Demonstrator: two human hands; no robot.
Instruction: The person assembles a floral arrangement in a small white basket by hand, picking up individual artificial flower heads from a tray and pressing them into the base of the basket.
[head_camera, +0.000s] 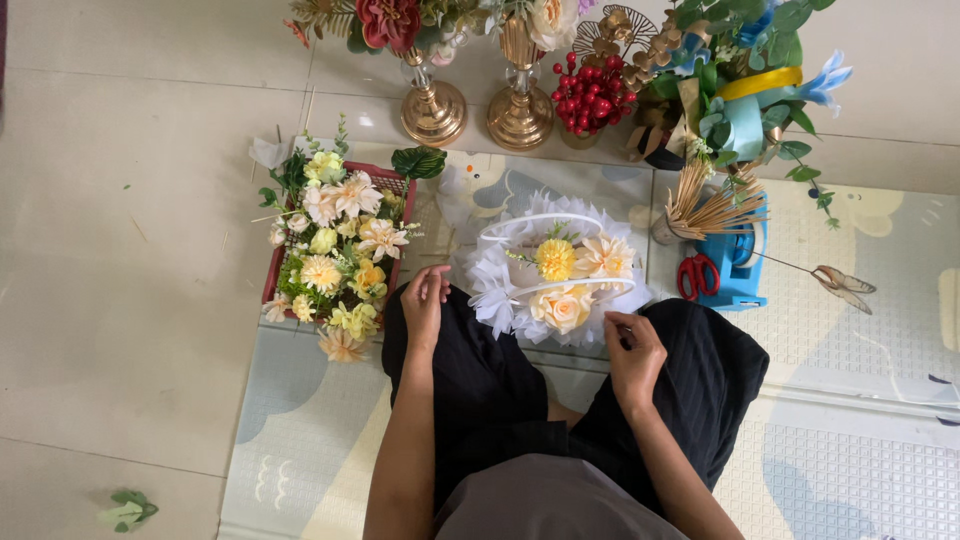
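Two hands, left hand (425, 300) and right hand (634, 352), fingers loosely curled, empty, beside white flower basket (556, 272).

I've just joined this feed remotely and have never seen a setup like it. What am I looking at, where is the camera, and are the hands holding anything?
There is no machine here: a person sits cross-legged on a floor mat, and the single picture comes from a camera on their head, looking down past their knees.

Between the knees stands a white frilled basket with yellow and cream flowers in it. The left hand rests on the left knee, beside a red crate full of loose artificial flowers; it looks empty. The right hand sits by the basket's edge, fingers curled; whether it pinches something small is too hard to tell.

Further out: two gold vases, red berries, a cup of wooden sticks and red scissors on a blue holder.
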